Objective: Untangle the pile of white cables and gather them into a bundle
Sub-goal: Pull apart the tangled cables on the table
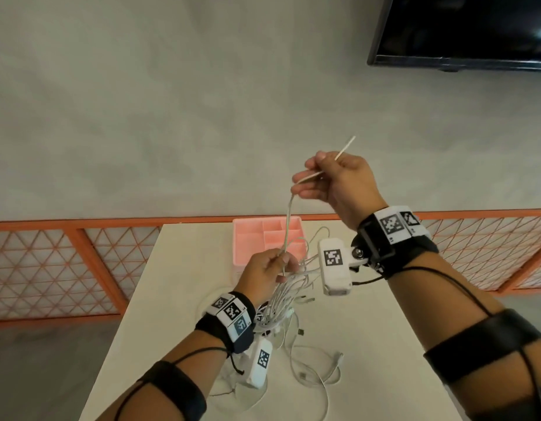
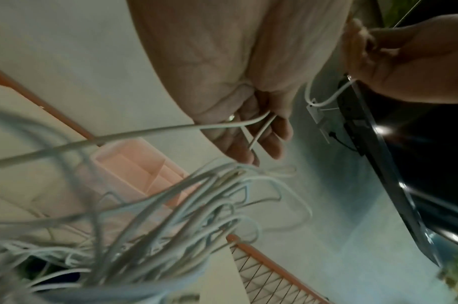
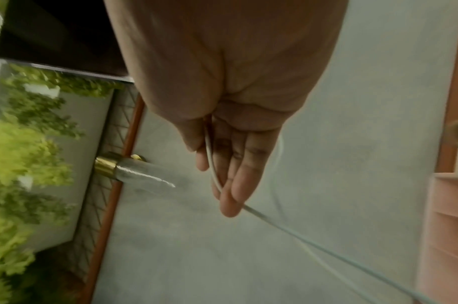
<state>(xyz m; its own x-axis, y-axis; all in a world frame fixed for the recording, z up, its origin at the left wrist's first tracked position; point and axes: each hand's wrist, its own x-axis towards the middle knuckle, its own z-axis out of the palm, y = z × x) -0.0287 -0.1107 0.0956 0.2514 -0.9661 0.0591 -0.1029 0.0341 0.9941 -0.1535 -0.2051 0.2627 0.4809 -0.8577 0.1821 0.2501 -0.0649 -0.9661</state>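
Observation:
Raised above the table, my right hand (image 1: 311, 177) pinches a single white cable (image 1: 289, 220) between thumb and fingers; its free end (image 1: 349, 142) sticks up past the knuckles. In the right wrist view that cable (image 3: 211, 162) lies along the fingers (image 3: 238, 181) and trails off to the lower right. The strand drops to my left hand (image 1: 278, 265), which grips the gathered bundle of white cables (image 1: 283, 302). The bundle hangs down to loose loops and plugs (image 1: 308, 369) on the table. In the left wrist view the bundle (image 2: 186, 203) fans out below the fingers (image 2: 272, 139).
A pink compartment tray (image 1: 254, 238) stands on the white table (image 1: 384, 335) just behind the hands. An orange lattice railing (image 1: 50, 268) runs behind the table. A dark screen (image 1: 463, 28) hangs on the grey wall at the upper right.

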